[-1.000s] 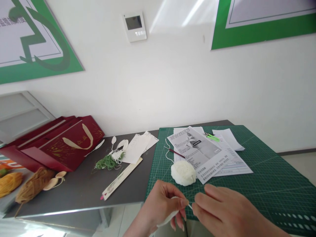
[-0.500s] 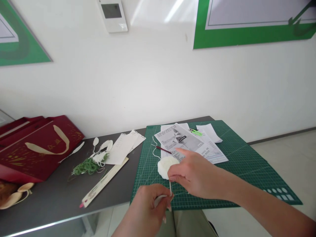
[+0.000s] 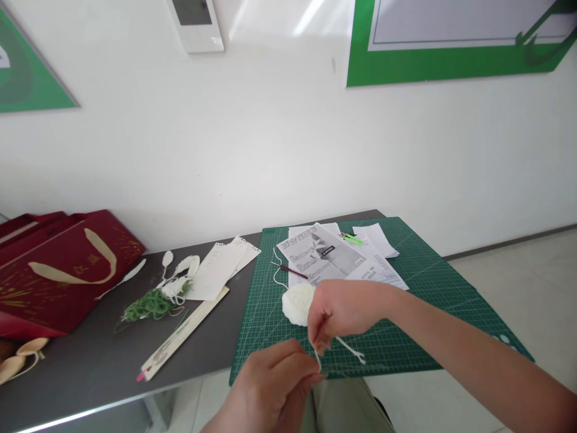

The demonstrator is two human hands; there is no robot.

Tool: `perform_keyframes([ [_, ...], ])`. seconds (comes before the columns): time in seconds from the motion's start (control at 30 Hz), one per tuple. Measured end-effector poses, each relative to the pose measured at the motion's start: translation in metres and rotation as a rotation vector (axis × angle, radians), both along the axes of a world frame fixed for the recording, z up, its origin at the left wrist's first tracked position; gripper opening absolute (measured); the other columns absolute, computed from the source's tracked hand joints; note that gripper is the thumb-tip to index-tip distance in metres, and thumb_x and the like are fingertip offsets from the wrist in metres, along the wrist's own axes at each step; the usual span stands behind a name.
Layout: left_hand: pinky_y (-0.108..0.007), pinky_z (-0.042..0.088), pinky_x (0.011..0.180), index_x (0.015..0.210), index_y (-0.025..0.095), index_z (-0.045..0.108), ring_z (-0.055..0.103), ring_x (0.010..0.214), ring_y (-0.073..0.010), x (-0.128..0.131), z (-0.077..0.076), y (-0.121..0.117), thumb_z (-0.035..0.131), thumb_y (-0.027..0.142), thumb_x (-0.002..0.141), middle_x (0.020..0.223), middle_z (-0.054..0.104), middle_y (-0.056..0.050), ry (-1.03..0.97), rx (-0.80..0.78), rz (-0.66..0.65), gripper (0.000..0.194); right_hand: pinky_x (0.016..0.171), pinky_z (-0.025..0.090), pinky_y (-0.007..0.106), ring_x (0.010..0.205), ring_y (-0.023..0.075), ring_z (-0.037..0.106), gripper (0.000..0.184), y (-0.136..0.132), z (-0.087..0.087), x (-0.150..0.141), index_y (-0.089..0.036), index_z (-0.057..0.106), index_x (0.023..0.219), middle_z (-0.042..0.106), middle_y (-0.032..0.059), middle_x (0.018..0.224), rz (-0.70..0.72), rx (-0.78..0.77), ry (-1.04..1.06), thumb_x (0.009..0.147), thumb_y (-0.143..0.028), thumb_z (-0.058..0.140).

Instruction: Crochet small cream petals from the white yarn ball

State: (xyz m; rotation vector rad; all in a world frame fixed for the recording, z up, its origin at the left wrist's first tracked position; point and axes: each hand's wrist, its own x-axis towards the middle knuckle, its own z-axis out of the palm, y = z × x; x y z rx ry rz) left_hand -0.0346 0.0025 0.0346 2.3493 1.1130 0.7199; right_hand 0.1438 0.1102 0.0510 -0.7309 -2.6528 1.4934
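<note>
My left hand (image 3: 274, 382) is closed at the front edge of the mat, its fingertips pinching white yarn (image 3: 318, 361). Just above it, my right hand (image 3: 336, 316) pinches the same yarn, and a short length shows between the two hands. A loose strand end (image 3: 351, 350) sticks out to the right below my right hand. Partly hidden behind that hand is a white ball of yarn (image 3: 297, 304) on the green cutting mat (image 3: 265, 337). Beyond the ball lies a dark red crochet hook (image 3: 294, 272) with a white strand near its tip.
Printed sheets (image 3: 324, 255) and a bright green tool (image 3: 352, 239) lie on the mat's far part. To the left, on the dark table (image 3: 202, 343), are green yarn (image 3: 153, 305), white leaf-shaped pieces (image 3: 167, 260), note pages (image 3: 211, 273), a ruler-like strip (image 3: 184, 334) and a red gift bag (image 3: 67, 270).
My right hand has turned, its fingers now pointing down and curled in, close to my left hand. A strand end now shows to its right. The view has shifted slightly.
</note>
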Motion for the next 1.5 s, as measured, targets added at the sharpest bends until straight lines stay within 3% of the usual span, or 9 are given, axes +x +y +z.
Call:
perform_keyframes([
  [0.17,-0.023,0.042,0.051,0.077,0.016,0.071,0.06,0.049,-0.0146,0.0,0.003,-0.004,0.054,0.015,0.087,0.057,0.066,-0.004,-0.153,-0.026,0.266,0.02,0.062,0.053,0.02,0.059,0.0105,0.064,0.011,0.001,-0.045,-0.004,-0.01,0.073,0.077,0.069,0.0013,0.068,0.029,-0.329,0.189,0.08,-0.017,0.065],
  [0.3,-0.021,0.045,0.048,0.068,0.017,0.071,0.061,0.047,-0.0142,0.002,-0.004,-0.002,0.058,0.021,0.084,0.056,0.067,-0.003,-0.349,-0.319,0.358,0.021,0.057,0.053,0.021,0.055,0.0109,0.06,0.03,-0.032,-0.074,-0.008,-0.008,0.071,0.074,0.066,0.0044,0.068,-0.067,-0.413,0.329,0.081,-0.037,0.067],
  [0.4,-0.019,0.045,0.044,0.063,0.015,0.069,0.059,0.044,-0.0127,0.005,-0.007,0.002,0.063,0.023,0.079,0.051,0.065,-0.002,-0.539,-0.588,0.416,0.019,0.057,0.05,0.019,0.059,0.0116,0.061,0.028,-0.058,-0.084,-0.008,-0.011,0.073,0.071,0.066,0.0038,0.069,-0.152,-0.328,0.449,0.084,-0.034,0.064],
  [0.5,-0.018,0.041,0.041,0.06,0.013,0.066,0.054,0.039,-0.0094,0.008,-0.009,0.005,0.067,0.024,0.075,0.047,0.062,0.0,-0.666,-0.718,0.48,0.018,0.059,0.047,0.019,0.063,0.0137,0.065,0.021,-0.077,-0.089,-0.009,-0.013,0.074,0.071,0.07,0.0038,0.071,-0.244,-0.054,0.512,0.085,-0.02,0.06],
  [0.7,-0.018,0.04,0.04,0.061,0.014,0.061,0.053,0.037,-0.0092,0.009,-0.012,0.008,0.066,0.026,0.076,0.048,0.064,-0.001,-0.654,-0.703,0.499,0.02,0.069,0.049,0.023,0.074,0.0173,0.068,0.02,-0.092,-0.086,0.0,-0.02,0.074,0.082,0.073,0.0015,0.079,-0.364,0.263,0.382,0.079,-0.004,0.062],
  [0.83,-0.02,0.044,0.045,0.062,0.015,0.061,0.059,0.042,-0.0117,0.012,-0.012,0.004,0.062,0.026,0.079,0.052,0.066,-0.001,-0.555,-0.556,0.494,0.02,0.082,0.052,0.031,0.095,0.0233,0.063,0.052,-0.09,-0.076,0.009,-0.025,0.065,0.116,0.067,0.0053,0.106,-0.701,0.054,0.515,0.067,-0.03,0.085],
  [0.97,-0.019,0.044,0.049,0.064,0.016,0.063,0.061,0.044,-0.0131,0.024,-0.015,-0.004,0.063,0.024,0.08,0.047,0.064,0.0,-0.559,-0.499,0.462,0.018,0.068,0.054,0.024,0.077,0.0155,0.065,0.01,-0.091,-0.073,-0.001,-0.023,0.071,0.093,0.063,0.0027,0.092,-0.825,-0.08,0.909,0.086,-0.03,0.068],
  [1.07,-0.018,0.045,0.049,0.066,0.016,0.064,0.063,0.046,-0.0129,0.032,-0.02,-0.007,0.064,0.023,0.078,0.05,0.064,0.002,-0.685,-0.551,0.458,0.015,0.059,0.051,0.019,0.064,0.0112,0.062,0.013,-0.093,-0.072,-0.013,-0.02,0.069,0.08,0.063,0.001,0.078,-0.903,0.067,0.985,0.09,-0.018,0.06],
  [1.5,-0.019,0.047,0.051,0.063,0.014,0.064,0.061,0.048,-0.0108,0.036,-0.023,-0.009,0.074,0.027,0.076,0.058,0.066,0.0,-1.049,-0.714,0.303,0.021,0.066,0.048,0.022,0.07,0.0133,0.062,0.016,-0.092,-0.052,-0.013,-0.016,0.066,0.079,0.067,0.0024,0.075,-0.867,0.507,0.792,0.087,-0.006,0.055],
])
